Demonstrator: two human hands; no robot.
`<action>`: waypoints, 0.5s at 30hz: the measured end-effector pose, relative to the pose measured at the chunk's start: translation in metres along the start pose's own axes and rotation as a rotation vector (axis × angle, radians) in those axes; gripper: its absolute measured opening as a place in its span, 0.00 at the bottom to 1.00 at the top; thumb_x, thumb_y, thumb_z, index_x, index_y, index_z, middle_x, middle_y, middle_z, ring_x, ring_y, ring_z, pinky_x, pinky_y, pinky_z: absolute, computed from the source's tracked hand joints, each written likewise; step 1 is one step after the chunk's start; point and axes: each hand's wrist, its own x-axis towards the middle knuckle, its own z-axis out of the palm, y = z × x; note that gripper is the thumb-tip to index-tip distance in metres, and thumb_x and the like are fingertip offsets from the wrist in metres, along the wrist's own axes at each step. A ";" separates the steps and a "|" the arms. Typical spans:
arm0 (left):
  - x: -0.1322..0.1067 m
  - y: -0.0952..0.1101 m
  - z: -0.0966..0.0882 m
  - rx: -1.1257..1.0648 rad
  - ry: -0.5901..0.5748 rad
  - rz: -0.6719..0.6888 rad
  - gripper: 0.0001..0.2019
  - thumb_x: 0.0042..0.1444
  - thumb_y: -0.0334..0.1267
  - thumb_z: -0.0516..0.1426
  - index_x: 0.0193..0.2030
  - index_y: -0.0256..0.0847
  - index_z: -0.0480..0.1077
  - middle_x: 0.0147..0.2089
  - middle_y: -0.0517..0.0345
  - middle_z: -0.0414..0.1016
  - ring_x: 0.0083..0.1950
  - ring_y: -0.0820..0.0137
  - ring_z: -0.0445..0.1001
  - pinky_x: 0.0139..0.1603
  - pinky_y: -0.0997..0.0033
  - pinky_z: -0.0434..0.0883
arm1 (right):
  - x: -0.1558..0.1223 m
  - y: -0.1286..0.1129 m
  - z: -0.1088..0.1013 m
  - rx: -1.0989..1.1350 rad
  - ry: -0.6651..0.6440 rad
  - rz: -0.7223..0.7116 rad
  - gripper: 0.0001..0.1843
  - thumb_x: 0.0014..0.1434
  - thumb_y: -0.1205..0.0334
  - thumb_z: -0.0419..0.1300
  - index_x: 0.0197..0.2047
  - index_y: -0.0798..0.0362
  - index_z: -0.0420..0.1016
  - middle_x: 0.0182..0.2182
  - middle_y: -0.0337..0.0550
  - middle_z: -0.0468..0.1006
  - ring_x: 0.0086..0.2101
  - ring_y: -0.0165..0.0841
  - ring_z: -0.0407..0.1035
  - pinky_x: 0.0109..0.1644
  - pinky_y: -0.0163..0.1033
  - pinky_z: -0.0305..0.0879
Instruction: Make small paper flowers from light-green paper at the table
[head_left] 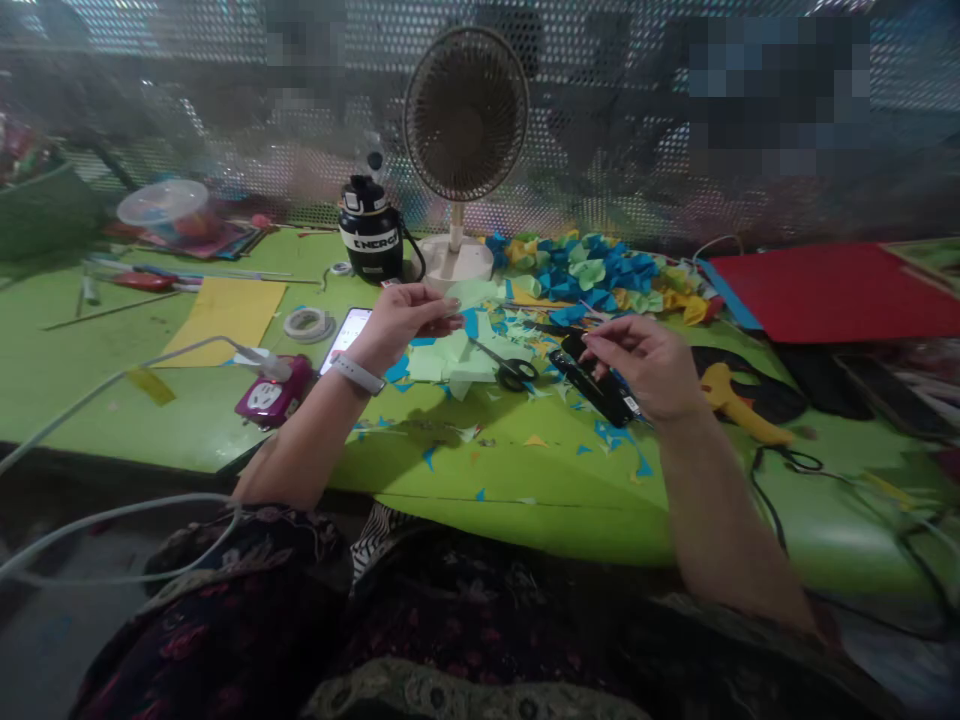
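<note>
My left hand [412,318] pinches a pale green piece of paper [478,294] between thumb and fingertips, above the table. To its right, my right hand [646,362] is closed in a pinch; whatever its fingertips hold is too small to make out. Below and between the hands lie pale green paper pieces [442,360] and black-handled scissors [516,374]. A black stapler-like tool [592,388] rests just under my right hand, partly covered by the fingers. Behind the hands is a heap of crumpled blue, green and yellow paper pieces [600,272].
On the green table [495,465] stand a fan [466,115], a black jug [371,235] and a purple power adapter [274,392] with a white cable. A phone [346,335], tape roll [309,324] and yellow sheet [221,318] lie left. A yellow glue gun [739,408] and red sheet [817,290] lie right.
</note>
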 end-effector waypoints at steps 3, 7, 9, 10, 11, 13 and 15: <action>-0.001 0.001 0.003 -0.018 -0.028 -0.022 0.14 0.47 0.41 0.69 0.33 0.34 0.73 0.32 0.52 0.81 0.36 0.68 0.82 0.41 0.71 0.78 | 0.005 0.003 0.003 0.025 -0.019 -0.004 0.13 0.48 0.54 0.71 0.30 0.51 0.75 0.23 0.37 0.76 0.21 0.28 0.68 0.23 0.35 0.68; -0.002 0.000 0.006 -0.009 -0.027 -0.032 0.13 0.48 0.40 0.69 0.33 0.34 0.73 0.32 0.51 0.81 0.35 0.69 0.82 0.40 0.73 0.78 | -0.010 -0.013 -0.003 0.092 -0.012 -0.062 0.08 0.50 0.59 0.71 0.31 0.50 0.76 0.24 0.36 0.77 0.20 0.25 0.67 0.23 0.32 0.67; -0.002 -0.002 0.007 -0.004 -0.030 -0.039 0.13 0.48 0.39 0.69 0.33 0.34 0.73 0.32 0.51 0.81 0.35 0.69 0.82 0.40 0.72 0.78 | -0.039 -0.036 -0.008 0.142 -0.092 -0.119 0.05 0.54 0.61 0.69 0.36 0.47 0.78 0.26 0.35 0.78 0.21 0.26 0.69 0.24 0.32 0.67; -0.002 -0.004 0.009 -0.005 -0.041 -0.049 0.13 0.48 0.39 0.69 0.33 0.34 0.73 0.32 0.52 0.81 0.34 0.69 0.81 0.40 0.72 0.78 | -0.058 -0.050 -0.009 0.159 -0.138 -0.165 0.07 0.56 0.61 0.67 0.40 0.45 0.79 0.27 0.35 0.79 0.22 0.27 0.70 0.24 0.33 0.68; -0.002 -0.006 0.010 -0.006 -0.055 -0.062 0.13 0.47 0.40 0.69 0.33 0.34 0.73 0.31 0.52 0.81 0.34 0.69 0.81 0.40 0.72 0.78 | -0.079 -0.066 -0.009 0.161 -0.190 -0.209 0.06 0.56 0.59 0.67 0.40 0.43 0.80 0.27 0.37 0.79 0.24 0.29 0.71 0.25 0.34 0.69; -0.002 -0.012 0.015 -0.006 -0.090 -0.093 0.14 0.46 0.40 0.70 0.32 0.34 0.73 0.30 0.53 0.80 0.33 0.70 0.81 0.40 0.71 0.79 | -0.121 -0.097 -0.007 0.161 -0.341 -0.281 0.05 0.55 0.53 0.67 0.34 0.42 0.81 0.23 0.37 0.78 0.23 0.31 0.71 0.26 0.35 0.70; -0.003 -0.020 0.021 -0.007 -0.127 -0.125 0.15 0.45 0.41 0.70 0.31 0.34 0.72 0.29 0.54 0.80 0.32 0.70 0.81 0.40 0.71 0.79 | -0.153 -0.121 -0.003 0.085 -0.462 -0.223 0.06 0.53 0.52 0.68 0.33 0.42 0.81 0.20 0.38 0.77 0.23 0.32 0.72 0.27 0.35 0.71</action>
